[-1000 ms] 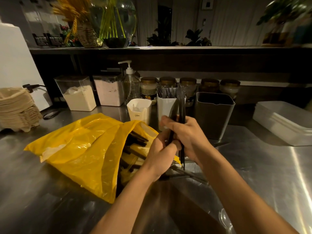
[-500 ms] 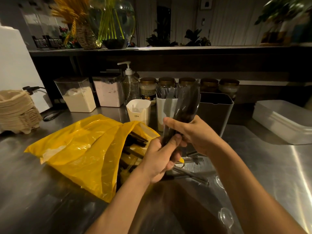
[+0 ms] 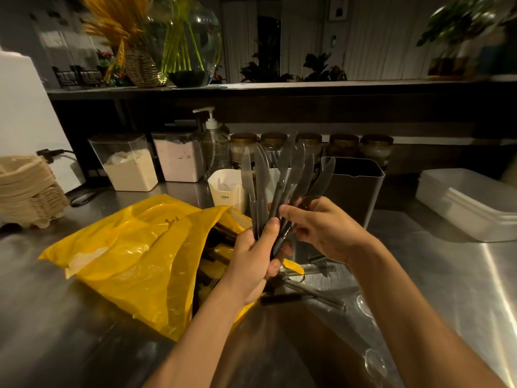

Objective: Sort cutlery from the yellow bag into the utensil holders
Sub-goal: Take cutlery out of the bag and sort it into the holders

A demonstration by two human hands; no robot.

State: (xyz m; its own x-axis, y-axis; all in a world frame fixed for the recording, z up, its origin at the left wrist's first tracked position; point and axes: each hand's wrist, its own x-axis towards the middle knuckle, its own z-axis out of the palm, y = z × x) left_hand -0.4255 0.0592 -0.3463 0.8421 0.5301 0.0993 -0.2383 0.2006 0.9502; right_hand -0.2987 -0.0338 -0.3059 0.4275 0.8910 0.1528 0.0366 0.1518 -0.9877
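A bunch of several dark plastic knives [image 3: 285, 177] fans upward, blades up, in front of the holders. My left hand [image 3: 257, 259] grips their handles from below, and my right hand [image 3: 321, 228] pinches the rightmost ones. The yellow bag [image 3: 134, 253] lies open on the steel counter to the left, with more dark cutlery showing in its mouth. Behind the knives stand a small white holder [image 3: 226, 189], a taller white holder mostly hidden by the knives, and a dark grey holder [image 3: 355, 189].
Loose dark cutlery [image 3: 310, 295] and clear plastic spoons [image 3: 372, 359] lie on the counter near my wrists. A white tray [image 3: 470, 203] sits right, stacked paper trays [image 3: 25, 191] left. Clear canisters [image 3: 126, 161], a pump bottle [image 3: 214, 144] and jars line the back.
The knives were a tight upright bundle in both hands; they have risen and spread into a fan, with my right hand moved to the right side of the bunch.
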